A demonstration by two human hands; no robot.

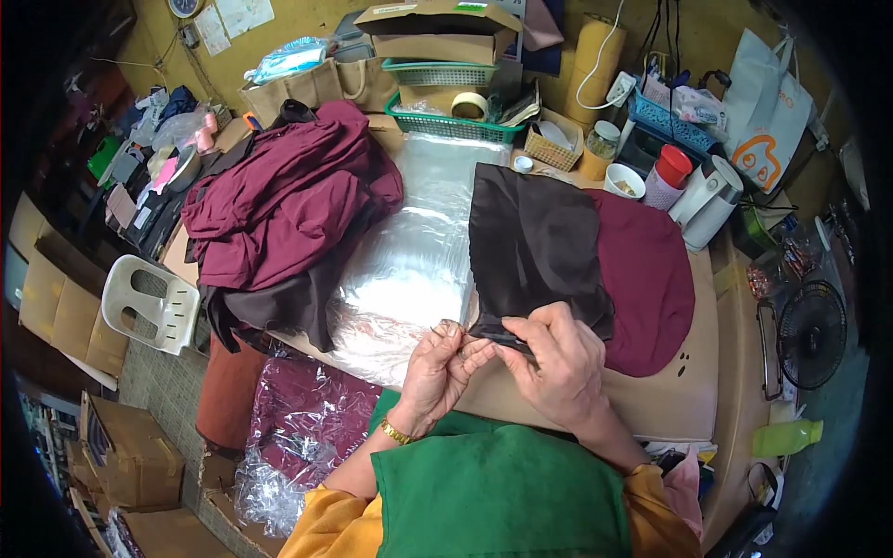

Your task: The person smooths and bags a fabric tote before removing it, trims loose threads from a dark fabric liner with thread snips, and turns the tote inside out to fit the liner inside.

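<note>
A black cloth piece [539,246] lies on the table, with a maroon part [646,279] showing to its right. My right hand [563,367] pinches the near edge of the black cloth between thumb and fingers. Just beside the cloth's near left corner, my left hand [437,372] is closed in a pinch, its fingertips close to those of the right. Whatever is between the left fingertips is too small to make out. Under and beyond the left hand, a stack of clear plastic bags [400,260] covers the middle of the table.
Heaped maroon and black garments [298,195] lie at the left. Baskets [446,116], a white bowl [625,181] and a white electric kettle [709,200] line the back. Below the table's left edge are plastic-wrapped maroon garments [312,418]. A white chair [151,302] stands at left.
</note>
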